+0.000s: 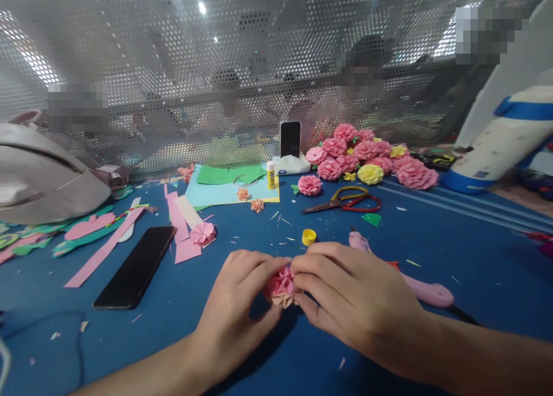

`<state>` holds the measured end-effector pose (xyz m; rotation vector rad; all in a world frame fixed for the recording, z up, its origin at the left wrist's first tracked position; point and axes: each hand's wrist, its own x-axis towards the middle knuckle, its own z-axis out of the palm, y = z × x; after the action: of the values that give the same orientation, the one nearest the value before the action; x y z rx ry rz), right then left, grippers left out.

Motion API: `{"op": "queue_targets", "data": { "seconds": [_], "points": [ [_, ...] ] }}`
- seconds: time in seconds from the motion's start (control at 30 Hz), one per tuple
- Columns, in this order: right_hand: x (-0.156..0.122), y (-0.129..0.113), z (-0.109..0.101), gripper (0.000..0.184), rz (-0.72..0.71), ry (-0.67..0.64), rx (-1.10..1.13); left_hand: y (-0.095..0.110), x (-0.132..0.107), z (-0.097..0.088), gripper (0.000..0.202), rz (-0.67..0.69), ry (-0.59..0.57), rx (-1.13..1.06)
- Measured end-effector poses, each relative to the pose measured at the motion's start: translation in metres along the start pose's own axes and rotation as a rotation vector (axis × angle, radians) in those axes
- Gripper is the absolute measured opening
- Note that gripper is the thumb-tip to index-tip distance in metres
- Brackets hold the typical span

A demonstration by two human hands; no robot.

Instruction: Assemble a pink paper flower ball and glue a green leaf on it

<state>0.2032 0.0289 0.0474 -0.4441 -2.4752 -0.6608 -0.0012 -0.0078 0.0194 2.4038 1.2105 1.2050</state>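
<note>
A folded paper flower, pink above with peach petals below, is held between both hands just over the blue table. My left hand pinches it from the left, with thumb low and fingers at the top. From the right, my right hand grips its edge with bent fingers, which hide part of the petals. A yellow glue-stick cap stands beyond my right fingers. Partly behind the right hand lies a pink glue gun. Left of the hands rests another pink paper flower among pink paper strips.
Red-and-yellow-handled scissors lie ahead, before a heap of pink and yellow paper flowers. A glue stick stands on coloured sheets. A black phone lies left. A white-and-blue bottle stands right, before a perforated metal screen.
</note>
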Motion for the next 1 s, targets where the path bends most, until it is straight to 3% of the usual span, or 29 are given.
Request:
{"op": "queue_targets", "data": {
  "seconds": [0.4,1.0],
  "points": [
    [-0.0054,-0.0018,0.0056,0.034,0.014,-0.026,-0.036,0.0,-0.0006,0.0009,0.043,0.0,0.004,-0.009],
    [-0.0039,-0.0016,0.0044,0.027,0.017,-0.017,-0.007,-0.0004,-0.0006,0.0013,0.043,-0.009,-0.002,-0.037]
  ]
}}
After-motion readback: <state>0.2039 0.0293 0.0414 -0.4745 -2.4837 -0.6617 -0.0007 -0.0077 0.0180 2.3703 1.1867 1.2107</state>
